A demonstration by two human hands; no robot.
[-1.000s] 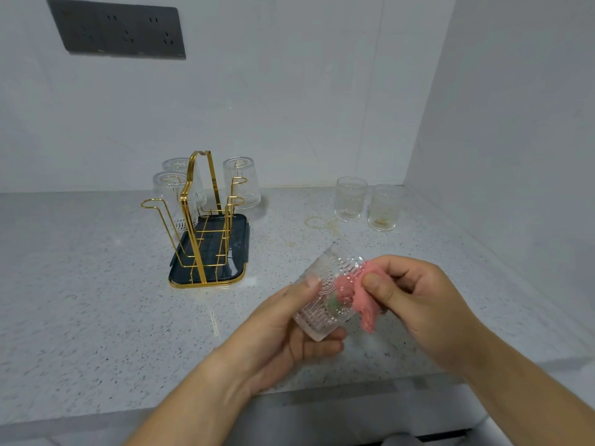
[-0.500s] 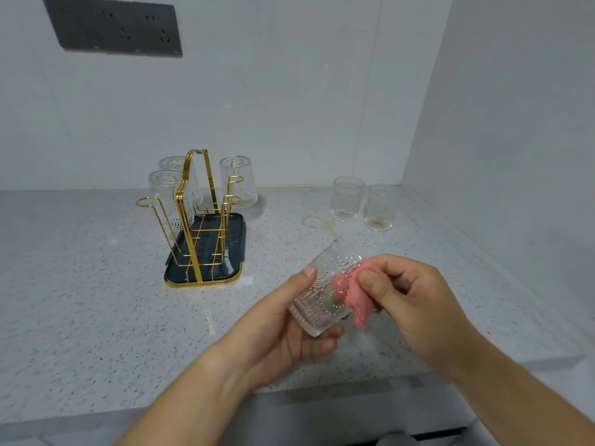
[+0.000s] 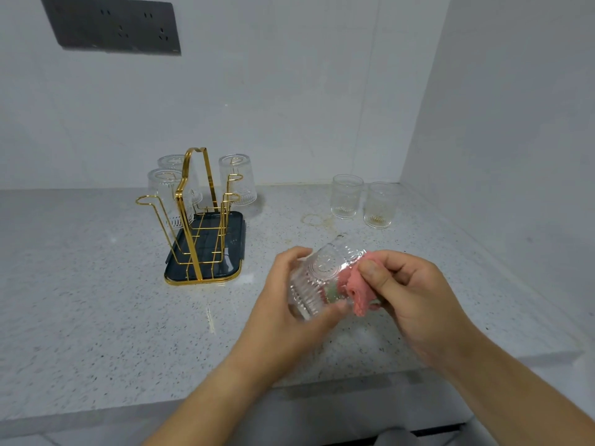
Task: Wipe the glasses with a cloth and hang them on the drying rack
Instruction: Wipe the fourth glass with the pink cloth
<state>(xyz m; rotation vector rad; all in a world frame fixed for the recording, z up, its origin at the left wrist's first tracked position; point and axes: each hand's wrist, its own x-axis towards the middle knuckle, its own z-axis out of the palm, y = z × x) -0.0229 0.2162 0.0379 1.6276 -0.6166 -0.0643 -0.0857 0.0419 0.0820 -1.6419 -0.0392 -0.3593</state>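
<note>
My left hand [image 3: 283, 313] grips a clear ribbed glass [image 3: 322, 278], tilted on its side above the counter's front part. My right hand [image 3: 415, 304] pinches a pink cloth [image 3: 355, 292] that is pushed into the glass's mouth. To the left stands the gold wire drying rack [image 3: 199, 217] on its dark tray [image 3: 231, 252]. Three glasses hang upside down on its far pegs: one at the right [image 3: 240, 178], two at the left [image 3: 164, 191]. Two more glasses [image 3: 346, 196] [image 3: 380, 204] stand upright at the back right.
The speckled grey counter [image 3: 80, 300] runs to a wall at the back and another on the right. Its front edge lies just below my wrists. A dark socket panel [image 3: 112, 25] is on the back wall. A yellowish ring stain [image 3: 314, 219] marks the counter near the upright glasses.
My left fingers have shifted round the glass and it has turned a little in my hand. The cloth stays in its mouth, and the view has drifted slightly.
</note>
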